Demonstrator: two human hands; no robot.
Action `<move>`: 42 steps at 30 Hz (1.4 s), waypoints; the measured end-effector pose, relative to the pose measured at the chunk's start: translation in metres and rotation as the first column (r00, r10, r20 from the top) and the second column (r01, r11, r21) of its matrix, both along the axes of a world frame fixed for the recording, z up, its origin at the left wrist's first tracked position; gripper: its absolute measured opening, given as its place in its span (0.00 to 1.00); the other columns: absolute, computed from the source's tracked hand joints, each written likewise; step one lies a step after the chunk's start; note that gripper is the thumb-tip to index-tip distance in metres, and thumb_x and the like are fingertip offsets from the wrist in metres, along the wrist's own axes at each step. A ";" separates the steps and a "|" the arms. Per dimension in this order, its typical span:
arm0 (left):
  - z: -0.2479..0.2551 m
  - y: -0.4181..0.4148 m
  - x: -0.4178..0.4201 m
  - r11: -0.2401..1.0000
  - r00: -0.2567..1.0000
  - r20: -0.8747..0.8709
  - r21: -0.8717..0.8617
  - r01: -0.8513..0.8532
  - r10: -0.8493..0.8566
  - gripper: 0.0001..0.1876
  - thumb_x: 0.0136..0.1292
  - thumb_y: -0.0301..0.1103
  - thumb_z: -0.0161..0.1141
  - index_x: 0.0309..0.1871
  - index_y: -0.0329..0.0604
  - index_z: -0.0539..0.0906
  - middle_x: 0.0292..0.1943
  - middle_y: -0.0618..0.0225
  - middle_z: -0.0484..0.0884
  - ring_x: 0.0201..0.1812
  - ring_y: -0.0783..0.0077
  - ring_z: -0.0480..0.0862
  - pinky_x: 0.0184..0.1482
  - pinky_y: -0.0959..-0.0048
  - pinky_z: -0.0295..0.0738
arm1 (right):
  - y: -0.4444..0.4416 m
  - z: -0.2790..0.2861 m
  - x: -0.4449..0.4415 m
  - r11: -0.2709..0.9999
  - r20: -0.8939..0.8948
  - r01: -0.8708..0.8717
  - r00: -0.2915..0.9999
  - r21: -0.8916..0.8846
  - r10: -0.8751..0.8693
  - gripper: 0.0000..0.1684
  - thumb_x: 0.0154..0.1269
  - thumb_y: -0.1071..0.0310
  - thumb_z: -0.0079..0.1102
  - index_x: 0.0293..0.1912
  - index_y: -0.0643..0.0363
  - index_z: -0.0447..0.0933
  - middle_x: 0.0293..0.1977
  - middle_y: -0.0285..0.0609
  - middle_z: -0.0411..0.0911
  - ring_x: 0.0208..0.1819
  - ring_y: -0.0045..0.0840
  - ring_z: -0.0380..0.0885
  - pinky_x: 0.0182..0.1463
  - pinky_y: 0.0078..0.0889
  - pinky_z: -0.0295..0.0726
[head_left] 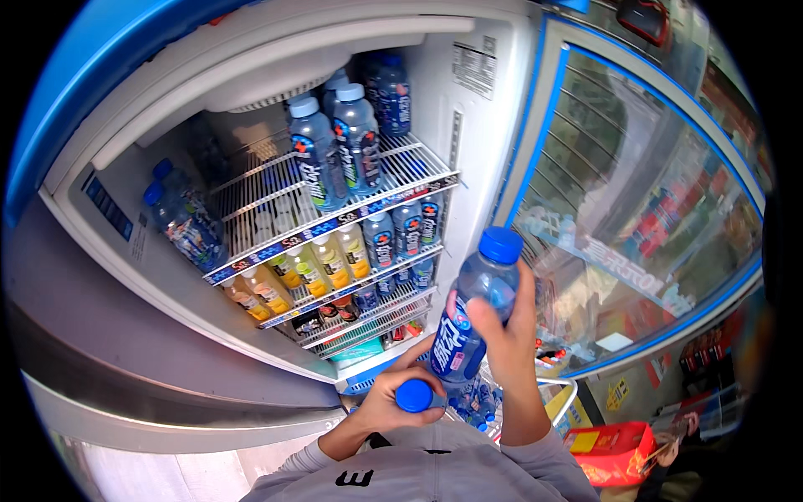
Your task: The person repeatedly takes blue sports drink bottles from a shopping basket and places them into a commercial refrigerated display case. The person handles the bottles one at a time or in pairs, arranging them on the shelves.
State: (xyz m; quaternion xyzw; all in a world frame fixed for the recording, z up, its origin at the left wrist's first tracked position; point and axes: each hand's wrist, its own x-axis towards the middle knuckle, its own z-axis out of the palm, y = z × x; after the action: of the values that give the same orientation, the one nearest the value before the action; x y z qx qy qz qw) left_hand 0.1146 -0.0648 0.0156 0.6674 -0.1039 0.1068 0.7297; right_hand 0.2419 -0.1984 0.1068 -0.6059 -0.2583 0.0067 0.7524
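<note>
My right hand grips a clear plastic drink bottle with a blue cap and a blue label, held tilted in front of the fridge. Low near my chest, my left hand is wrapped around a second blue-capped bottle; its cap faces up at me and most of its body is hidden. Ahead stands an open display fridge. On its top wire shelf, light-blue-capped bottles stand right of the middle, and darker blue-capped bottles stand at the left end.
Lower shelves hold yellow juice bottles and blue-labelled bottles. The glass door is swung out to the right. Below my hands, several bottles lie in a wire basket. A red box sits at lower right.
</note>
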 end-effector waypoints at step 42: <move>0.034 0.048 -0.042 0.686 0.793 -0.166 -0.418 -0.596 0.587 0.40 0.59 0.69 0.66 0.55 0.36 0.79 0.51 0.54 0.84 0.51 0.57 0.86 0.56 0.58 0.81 | 0.199 0.027 0.261 0.694 0.788 0.660 0.575 -0.289 -0.219 0.49 0.60 0.60 0.74 0.73 0.63 0.59 0.66 0.59 0.68 0.61 0.54 0.75 0.62 0.48 0.78</move>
State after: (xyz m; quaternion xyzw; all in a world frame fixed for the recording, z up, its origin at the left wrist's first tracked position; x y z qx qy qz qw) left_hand 0.0730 -0.0167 0.0491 0.4788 0.1512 0.3504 0.7906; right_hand 0.5032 0.0004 0.1339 -0.7969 -0.3411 -0.3461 0.3588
